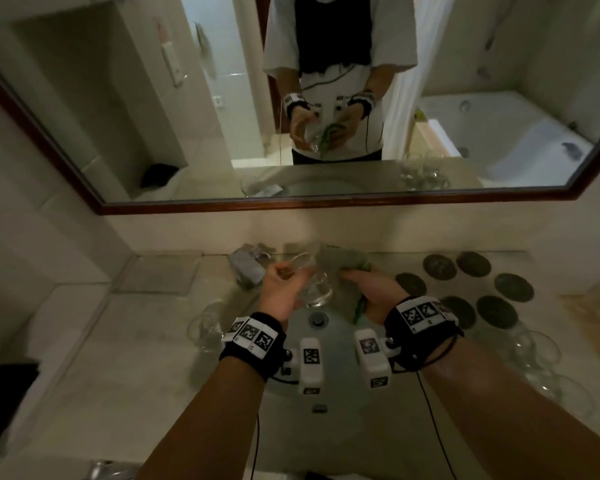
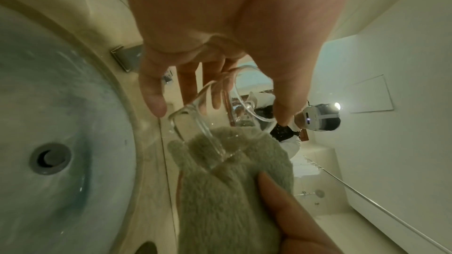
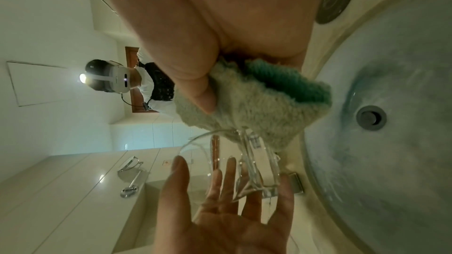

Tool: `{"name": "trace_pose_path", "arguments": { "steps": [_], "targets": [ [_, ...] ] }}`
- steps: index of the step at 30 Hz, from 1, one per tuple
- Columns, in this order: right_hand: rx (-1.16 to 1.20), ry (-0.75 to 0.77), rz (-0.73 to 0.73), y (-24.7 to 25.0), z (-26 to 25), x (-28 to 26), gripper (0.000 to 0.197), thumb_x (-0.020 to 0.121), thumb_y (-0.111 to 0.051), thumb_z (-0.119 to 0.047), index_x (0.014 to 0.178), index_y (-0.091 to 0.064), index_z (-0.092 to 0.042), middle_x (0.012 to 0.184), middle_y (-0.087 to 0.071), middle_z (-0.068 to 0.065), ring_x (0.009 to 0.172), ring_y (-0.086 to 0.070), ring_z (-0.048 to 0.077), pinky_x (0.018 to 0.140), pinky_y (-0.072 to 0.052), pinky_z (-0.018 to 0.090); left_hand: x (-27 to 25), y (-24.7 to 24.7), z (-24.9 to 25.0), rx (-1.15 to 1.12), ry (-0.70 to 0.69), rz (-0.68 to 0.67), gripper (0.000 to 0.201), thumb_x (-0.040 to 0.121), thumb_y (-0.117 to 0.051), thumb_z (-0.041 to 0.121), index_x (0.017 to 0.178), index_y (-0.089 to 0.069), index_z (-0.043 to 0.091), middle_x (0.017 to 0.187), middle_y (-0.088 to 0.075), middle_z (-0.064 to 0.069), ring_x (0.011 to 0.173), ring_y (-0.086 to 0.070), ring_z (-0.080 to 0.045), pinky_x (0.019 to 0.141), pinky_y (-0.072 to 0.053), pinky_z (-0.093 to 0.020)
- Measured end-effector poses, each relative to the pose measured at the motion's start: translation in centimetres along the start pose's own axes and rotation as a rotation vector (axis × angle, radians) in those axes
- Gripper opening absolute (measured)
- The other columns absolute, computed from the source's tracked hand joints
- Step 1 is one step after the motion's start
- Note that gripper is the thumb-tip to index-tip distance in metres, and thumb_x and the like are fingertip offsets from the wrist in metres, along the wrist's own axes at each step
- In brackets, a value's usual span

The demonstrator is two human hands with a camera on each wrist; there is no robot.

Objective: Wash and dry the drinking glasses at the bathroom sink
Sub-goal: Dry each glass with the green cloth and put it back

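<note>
A big mirror (image 1: 222, 98) with a dark wood frame hangs on the wall above the counter (image 1: 125, 341). It shows the person standing at the sink, both hands up in front.

The round sink (image 1: 329, 344) sits in the middle of the counter, with its drain (image 1: 316, 319) toward the back. Dark round coasters (image 1: 513, 287) lie at the back right corner of the counter. More clear glasses (image 1: 541, 351) stand along the right edge, and a few glasses (image 1: 207, 327) stand by the left rim of the sink.

Above the sink, the left hand (image 1: 281, 289) holds 1 clear drinking glass (image 1: 314, 289). The fingers curl around its side, and the glass is tipped, with its open mouth facing up and left. The right hand (image 1: 374, 289) grips a fuzzy gray-green cloth (image 1: 340, 268) with a teal edge, thumb pressed on top. The cloth touches the glass near its thick bottom. The 2 hands are close together, with the glass between them.
</note>
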State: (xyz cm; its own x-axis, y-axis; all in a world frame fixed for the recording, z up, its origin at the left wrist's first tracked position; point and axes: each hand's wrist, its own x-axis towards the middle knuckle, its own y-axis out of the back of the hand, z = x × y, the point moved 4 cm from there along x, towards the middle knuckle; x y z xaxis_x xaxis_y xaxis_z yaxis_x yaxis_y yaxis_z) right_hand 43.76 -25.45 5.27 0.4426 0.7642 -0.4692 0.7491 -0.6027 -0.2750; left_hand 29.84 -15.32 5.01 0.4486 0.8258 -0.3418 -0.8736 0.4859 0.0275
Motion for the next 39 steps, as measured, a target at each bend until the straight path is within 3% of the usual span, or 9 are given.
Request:
{"name": "trace_pose_path", "arguments": {
  "steps": [5,10,17,20,23,26,30,34,39],
  "targets": [
    [0.019,-0.003,-0.03,-4.2,0.6,1.1,0.025,0.099,-0.053,-0.009,0.122,-0.064,-0.006,0.116,-0.07,0.017,0.106,-0.067,0.032,0.084,-0.057,0.039,1.8,2.3,0.5,-0.033,-0.02,-0.123,0.072,0.074,-0.078,0.05,0.133,-0.046,0.025,0.12,-0.065,0.0,0.108,-0.064,-0.021,0.097,-0.051,-0.048],
    [0.087,-0.021,-0.025,-5.7,0.8,2.0,0.021,0.101,-0.048,-0.007,0.113,-0.065,-0.009,0.104,-0.07,0.015,0.091,-0.068,0.029,0.08,-0.056,0.044,4.0,3.4,1.0,0.049,-0.035,-0.14,0.082,0.07,-0.086,0.012,0.135,-0.037,0.018,0.117,-0.064,-0.011,0.106,-0.065,-0.028,0.088,-0.055,-0.052],
    [0.039,-0.08,0.091,-4.6,1.6,2.6,0.022,0.099,-0.054,-0.011,0.117,-0.065,-0.005,0.115,-0.068,0.02,0.105,-0.065,0.036,0.09,-0.054,0.047,6.3,4.6,1.1,0.271,-0.116,-0.085,0.09,0.044,-0.087,0.064,0.114,-0.054,0.018,0.11,-0.067,-0.007,0.097,-0.067,-0.025,0.085,-0.057,-0.048],
    [0.045,-0.062,0.156,-3.2,1.5,2.6,0.016,0.098,-0.054,-0.009,0.109,-0.064,-0.003,0.105,-0.069,0.018,0.095,-0.066,0.031,0.085,-0.053,0.044,6.6,4.4,2.0,0.558,-0.146,-0.136,0.091,0.047,-0.078,0.066,0.122,-0.049,0.026,0.118,-0.057,0.0,0.102,-0.061,-0.022,0.089,-0.055,-0.043],
    [-0.036,-0.048,0.258,-1.4,1.3,2.8,0.033,0.093,-0.061,-0.013,0.123,-0.059,0.0,0.124,-0.063,0.022,0.115,-0.062,0.038,0.094,-0.052,0.047,7.1,4.0,2.7,0.87,-0.158,-0.188,0.081,0.058,-0.076,0.059,0.127,-0.049,0.026,0.121,-0.057,-0.001,0.097,-0.063,-0.022,0.084,-0.056,-0.038],
    [-0.016,-0.042,0.303,0.0,1.3,2.8,0.044,0.089,-0.067,-0.02,0.128,-0.058,-0.002,0.128,-0.062,0.021,0.116,-0.061,0.039,0.1,-0.05,0.05,7.8,3.6,2.5,1.022,-0.047,-0.304,0.075,0.073,-0.077,0.047,0.137,-0.049,0.017,0.131,-0.055,-0.004,0.108,-0.061,-0.021,0.082,-0.047,-0.021],
    [0.008,-0.04,0.323,0.4,0.8,1.4,0.024,0.092,-0.065,-0.017,0.113,-0.062,-0.007,0.107,-0.067,0.013,0.099,-0.063,0.032,0.098,-0.049,0.047,8.7,3.5,1.5,1.038,0.191,-0.349,0.076,0.066,-0.08,0.054,0.124,-0.059,0.008,0.114,-0.066,-0.006,0.101,-0.063,-0.024,0.077,-0.052,-0.03],
    [0.005,-0.042,0.354,1.3,1.7,1.7,0.046,0.084,-0.071,-0.024,0.126,-0.062,-0.007,0.121,-0.067,0.014,0.111,-0.062,0.035,0.103,-0.046,0.053,8.5,3.0,0.2,0.965,0.353,-0.405,0.066,0.079,-0.076,0.045,0.131,-0.053,0.013,0.133,-0.055,-0.012,0.119,-0.056,-0.032,0.097,-0.049,-0.04],
    [-0.055,-0.017,0.347,3.7,3.8,4.8,0.083,0.055,-0.078,-0.048,0.129,-0.06,-0.014,0.126,-0.065,0.009,0.114,-0.061,0.034,0.104,-0.045,0.053,8.5,2.8,-0.6,0.828,0.378,-0.371,0.068,0.082,-0.073,0.041,0.137,-0.046,0.011,0.123,-0.051,-0.012,0.106,-0.054,-0.03,0.082,-0.048,-0.037]
  ]
}}
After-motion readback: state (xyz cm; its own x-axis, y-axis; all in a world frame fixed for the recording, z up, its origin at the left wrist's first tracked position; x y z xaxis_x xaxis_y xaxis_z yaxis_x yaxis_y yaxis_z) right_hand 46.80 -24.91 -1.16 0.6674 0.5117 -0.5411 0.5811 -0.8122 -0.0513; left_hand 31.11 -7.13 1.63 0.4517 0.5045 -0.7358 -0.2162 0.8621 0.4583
